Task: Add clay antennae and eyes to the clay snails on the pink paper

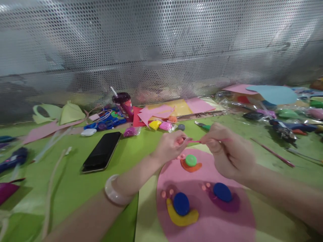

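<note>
My left hand and my right hand are raised close together over the far end of a pink paper oval. A thin pink strand runs between their pinched fingertips; its material is too small to tell. On the oval lie three snail-like shapes: a yellow clay piece with a blue disc, a purple clay piece with a blue disc, and an orange clay piece with a green disc. Small pinkish dots sit beside each.
A black phone lies left on the green table. Behind stand a lidded cup with a straw, bagged clay and paper sheets. A cutter lies just beyond my hands. Bagged supplies crowd the right.
</note>
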Available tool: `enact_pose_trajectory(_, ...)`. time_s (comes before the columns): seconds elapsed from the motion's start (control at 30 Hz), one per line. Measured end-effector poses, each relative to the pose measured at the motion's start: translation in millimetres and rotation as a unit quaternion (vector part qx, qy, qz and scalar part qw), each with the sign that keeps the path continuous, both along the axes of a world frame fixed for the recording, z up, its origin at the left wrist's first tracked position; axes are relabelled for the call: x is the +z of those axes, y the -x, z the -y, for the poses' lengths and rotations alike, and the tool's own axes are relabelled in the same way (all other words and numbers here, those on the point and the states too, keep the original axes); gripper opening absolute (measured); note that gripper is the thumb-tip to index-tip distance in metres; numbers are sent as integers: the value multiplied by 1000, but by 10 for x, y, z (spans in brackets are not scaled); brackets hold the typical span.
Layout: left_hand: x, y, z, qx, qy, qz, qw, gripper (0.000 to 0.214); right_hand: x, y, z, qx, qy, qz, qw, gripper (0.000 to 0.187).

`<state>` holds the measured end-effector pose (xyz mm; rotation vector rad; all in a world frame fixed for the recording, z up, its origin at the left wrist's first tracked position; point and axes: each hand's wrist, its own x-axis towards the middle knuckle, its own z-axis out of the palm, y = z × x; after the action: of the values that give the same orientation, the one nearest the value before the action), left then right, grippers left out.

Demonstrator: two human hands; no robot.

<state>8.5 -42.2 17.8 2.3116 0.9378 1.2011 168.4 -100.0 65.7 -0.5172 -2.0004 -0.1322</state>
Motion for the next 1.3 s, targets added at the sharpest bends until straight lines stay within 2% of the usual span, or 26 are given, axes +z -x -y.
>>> enact_pose_trajectory(0.1,3,8,-12,11,-7,-6,1000,22,4,-13,-23,-5,-4,15,1000,17)
enact_pose_trajectory(0.27,16,-36,43,-2,-4,-31,999,29,-123,-29,-122,-28,2,23,999,17)
enact_pose_trajectory(0.5,-39,-42,44,-3,-22,-49,999,12,-178,83,-102,-85,80,68,991,18)
enact_pose_trajectory(0.63,-45,-46,53,-24,-21,-39,999,11,-205,118,-98,-114,116,69,984,22)
enact_pose_trajectory(0.7,-29,-52,67,-29,-12,-34,999,12,-225,107,-107,-103,122,61,985,21)
enact_pose_trajectory(0.8,-4,-57,88,-15,-4,-46,999,13,-238,64,-114,-65,113,48,990,19)
enact_pose_trajectory(0.9,2,-53,90,-15,-18,-57,998,19,-210,15,-90,-49,72,32,996,19)
enact_pose_trajectory(1.07,-14,-24,50,-9,-17,-34,999,25,-107,-19,-27,-59,56,-29,996,16)
enact_pose_trajectory(1.3,1,-44,60,8,-37,-26,999,24,-140,-8,-94,-71,66,-5,995,17)
